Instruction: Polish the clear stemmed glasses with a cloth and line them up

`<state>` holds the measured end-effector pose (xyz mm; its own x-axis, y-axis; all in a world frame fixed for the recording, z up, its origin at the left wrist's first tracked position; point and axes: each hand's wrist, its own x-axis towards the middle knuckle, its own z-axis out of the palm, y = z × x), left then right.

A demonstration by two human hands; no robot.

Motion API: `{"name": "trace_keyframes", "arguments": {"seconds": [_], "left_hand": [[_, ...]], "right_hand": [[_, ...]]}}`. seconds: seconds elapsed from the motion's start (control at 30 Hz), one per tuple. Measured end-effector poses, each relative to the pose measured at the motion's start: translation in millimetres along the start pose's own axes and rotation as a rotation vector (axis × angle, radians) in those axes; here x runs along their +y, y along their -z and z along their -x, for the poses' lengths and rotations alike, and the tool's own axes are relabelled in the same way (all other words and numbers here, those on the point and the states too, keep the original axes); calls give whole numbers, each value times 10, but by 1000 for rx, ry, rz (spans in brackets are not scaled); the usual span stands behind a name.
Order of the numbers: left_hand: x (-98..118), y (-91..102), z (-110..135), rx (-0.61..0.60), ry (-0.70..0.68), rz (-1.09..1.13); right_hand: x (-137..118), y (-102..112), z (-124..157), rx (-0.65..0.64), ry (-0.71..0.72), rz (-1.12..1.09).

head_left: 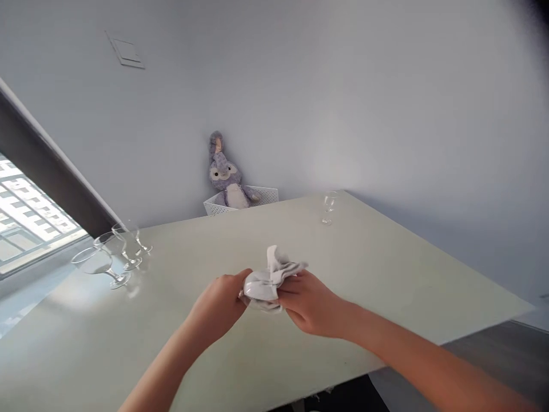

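Observation:
Above the table's near middle, my left hand (229,294) is closed round the stem end of a clear stemmed glass (256,289). The glass lies tilted on its side, its bowl pointing right. My right hand (306,300) grips a white cloth (281,268) that is bunched at the bowl's mouth. Part of the cloth seems to be inside the bowl, and a fold sticks up above my fingers. My left fingers hide the foot of the glass.
Three clear stemmed glasses (118,279) stand at the table's left side by a window. Another stemmed glass (328,207) stands near the back right of the pale table (386,274). Behind the far edge, a plush rabbit (225,171) sits in a white basket (268,195).

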<state>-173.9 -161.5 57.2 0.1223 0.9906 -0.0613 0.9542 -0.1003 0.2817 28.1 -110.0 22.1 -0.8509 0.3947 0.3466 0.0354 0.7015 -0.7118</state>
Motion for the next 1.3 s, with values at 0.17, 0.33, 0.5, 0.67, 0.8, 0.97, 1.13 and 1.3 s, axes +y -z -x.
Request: {"name": "trace_keyframes", "arguments": {"seconds": [0.17,0.33,0.5,0.67,0.8,0.97,1.13,1.3], "left_hand": [[71,1,-5,-35,39,-134],[214,-110,-78,124,19,-445],[376,-147,-131,162,19,-485],[472,-85,-136,54,10,-272],[473,-108,-109,-6,-26,-104],[467,-246,-71,-78,-80,-29],[459,-354,-59,-90,-101,-106],[444,-385,-94,52,11,-267]], "right_hand": [[-33,188,26,-175,-14,157],[-55,200,167,-130,-291,-667],[18,55,389,208,-402,-1314],[-123,32,502,209,-322,-1125],[-168,137,529,36,-290,-652],[-181,414,537,-196,-103,-173],[-114,642,597,-334,-215,-388],[-11,401,670,82,-499,-1143]]}}
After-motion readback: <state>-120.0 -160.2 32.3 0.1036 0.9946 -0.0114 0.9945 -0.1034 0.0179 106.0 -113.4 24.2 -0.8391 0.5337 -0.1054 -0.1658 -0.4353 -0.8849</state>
